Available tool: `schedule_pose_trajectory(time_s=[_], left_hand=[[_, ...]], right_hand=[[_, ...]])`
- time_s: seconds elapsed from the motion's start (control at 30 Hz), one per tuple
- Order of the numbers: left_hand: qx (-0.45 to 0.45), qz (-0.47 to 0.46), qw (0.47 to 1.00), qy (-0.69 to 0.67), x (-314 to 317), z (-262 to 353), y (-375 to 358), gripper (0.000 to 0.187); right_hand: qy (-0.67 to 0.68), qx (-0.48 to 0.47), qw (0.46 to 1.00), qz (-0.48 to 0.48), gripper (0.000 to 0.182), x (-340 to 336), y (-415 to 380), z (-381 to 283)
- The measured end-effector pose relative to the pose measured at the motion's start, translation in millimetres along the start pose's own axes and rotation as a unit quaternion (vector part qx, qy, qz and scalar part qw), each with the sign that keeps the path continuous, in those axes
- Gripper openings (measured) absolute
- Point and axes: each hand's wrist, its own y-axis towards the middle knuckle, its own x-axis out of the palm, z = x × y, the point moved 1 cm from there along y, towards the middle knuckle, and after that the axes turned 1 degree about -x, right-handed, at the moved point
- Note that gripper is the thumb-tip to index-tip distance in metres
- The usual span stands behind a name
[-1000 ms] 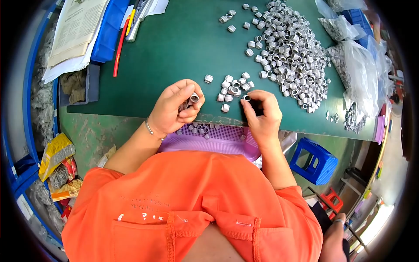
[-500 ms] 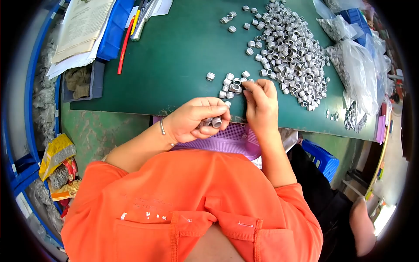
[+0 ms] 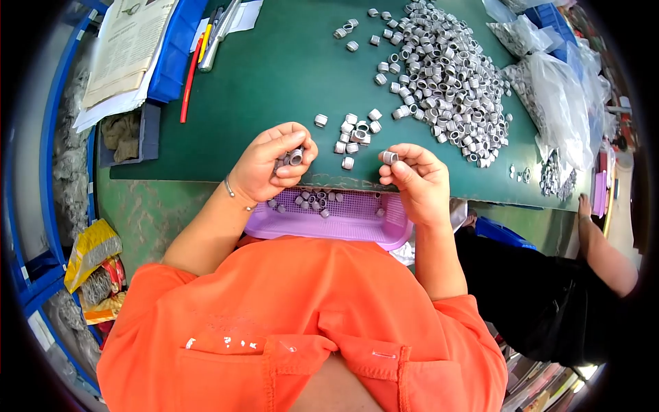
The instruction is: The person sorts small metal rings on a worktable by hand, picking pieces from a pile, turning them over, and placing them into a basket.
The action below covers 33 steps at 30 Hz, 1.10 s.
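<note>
1 metal ring [image 3: 390,158] is pinched between thumb and fingertips of the right hand [image 3: 420,180], near the table's front edge. The left hand [image 3: 269,165] is curled round held rings [image 3: 295,157]; 1 is seen clearly, the rest being hidden by fingers. On the green table [image 3: 261,75], about 11 rings are gathered in a loose group [image 3: 357,135], with 1 stray ring [image 3: 320,120] left of it; the large pile [image 3: 456,89] is too dense to be counted. About 13 rings are held in 1 purple basket [image 3: 329,228], partly covered by the table edge. At least 2 plastic bags [image 3: 559,103] are placed beyond the pile. 1 blue stool [image 3: 504,232] is mostly blocked by a person in black [image 3: 528,288]. Compared with 0.5 s ago, the right hand has been drawn back from the group.
</note>
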Motion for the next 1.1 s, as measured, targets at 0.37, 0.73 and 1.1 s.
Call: schedule_pose_trajectory(time_s=[0.37, 0.73, 1.1], left_hand=[[0.016, 0.004, 1.000, 0.004, 0.9, -1.3, -1.9, 0.017], [0.023, 0.006, 1.000, 0.008, -2.4, -3.5, -4.3, 0.017], [0.029, -0.005, 0.999, 0.020, -0.4, -4.0, -1.5, 0.017]], right_hand=[[-0.292, -0.104, 0.934, -0.177, 0.020, 9.5, -5.8, -17.0], [-0.530, -0.232, 0.812, 0.083, 0.032, 0.6, 38.8, -1.6], [0.159, 0.046, 0.986, 0.006, 0.023, -5.8, 11.3, -0.1]])
